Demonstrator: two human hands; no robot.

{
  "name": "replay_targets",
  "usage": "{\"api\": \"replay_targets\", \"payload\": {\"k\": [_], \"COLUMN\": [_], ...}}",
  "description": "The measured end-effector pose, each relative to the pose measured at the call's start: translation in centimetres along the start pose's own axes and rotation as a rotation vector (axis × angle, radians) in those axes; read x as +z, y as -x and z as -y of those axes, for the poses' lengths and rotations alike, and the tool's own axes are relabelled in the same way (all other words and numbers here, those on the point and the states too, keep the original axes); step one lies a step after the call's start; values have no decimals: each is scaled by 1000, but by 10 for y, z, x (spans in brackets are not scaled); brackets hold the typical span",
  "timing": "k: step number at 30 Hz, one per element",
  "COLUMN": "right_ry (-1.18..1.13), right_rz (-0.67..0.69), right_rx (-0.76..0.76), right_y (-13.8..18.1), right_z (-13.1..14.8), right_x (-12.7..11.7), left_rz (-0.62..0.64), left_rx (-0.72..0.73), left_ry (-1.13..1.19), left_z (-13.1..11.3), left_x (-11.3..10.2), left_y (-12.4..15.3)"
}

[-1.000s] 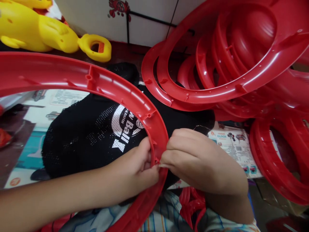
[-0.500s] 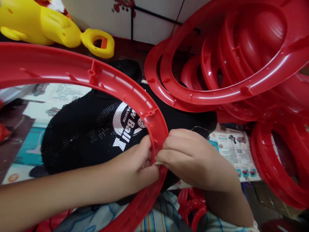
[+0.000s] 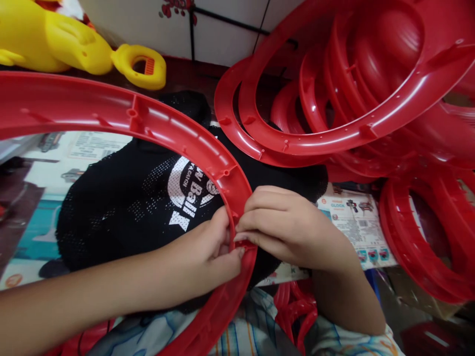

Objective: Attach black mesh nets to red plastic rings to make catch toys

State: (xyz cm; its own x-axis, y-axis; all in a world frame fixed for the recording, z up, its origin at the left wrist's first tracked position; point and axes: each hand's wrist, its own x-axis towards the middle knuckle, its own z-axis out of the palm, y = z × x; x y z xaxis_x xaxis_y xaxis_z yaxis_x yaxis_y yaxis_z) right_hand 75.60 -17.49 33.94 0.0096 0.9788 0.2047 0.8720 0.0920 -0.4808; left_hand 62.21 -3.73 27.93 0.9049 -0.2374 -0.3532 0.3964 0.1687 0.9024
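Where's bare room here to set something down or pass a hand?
Bare printed sheet shows inside the held red ring, left of the black net; a small strip lies between the right hand and the stacked rings. The right side is crowded.

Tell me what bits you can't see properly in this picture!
1. Head view: left hand and right hand pinch the red ring; their fingers hide the spot between them.
2. White lettering on the black net: partly covered by the ring and left hand.
3. Printed card: print too small to read.
4. Yellow toy: cut off by the top edge.
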Motion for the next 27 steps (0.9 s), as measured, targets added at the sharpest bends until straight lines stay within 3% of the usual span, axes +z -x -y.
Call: {"api": "replay_targets", "payload": {"k": [8, 17, 22, 27], "right_ry": [193, 109, 167, 215], "right_rz": [23, 49, 67, 21], "right_rx": [44, 24, 97, 92], "right_y": [4, 5, 3, 5], "right_z": [2, 2, 4, 3], "right_x": [0, -1, 0, -5], "left_rz": [47, 48, -3, 47], "left_rx": [-33, -70, -71, -73], "left_ry": [101, 139, 93, 73], "left_z": [-7, -11, -12, -15], "left_x": [4, 10, 10, 9], "left_y": [0, 0, 3, 2]}}
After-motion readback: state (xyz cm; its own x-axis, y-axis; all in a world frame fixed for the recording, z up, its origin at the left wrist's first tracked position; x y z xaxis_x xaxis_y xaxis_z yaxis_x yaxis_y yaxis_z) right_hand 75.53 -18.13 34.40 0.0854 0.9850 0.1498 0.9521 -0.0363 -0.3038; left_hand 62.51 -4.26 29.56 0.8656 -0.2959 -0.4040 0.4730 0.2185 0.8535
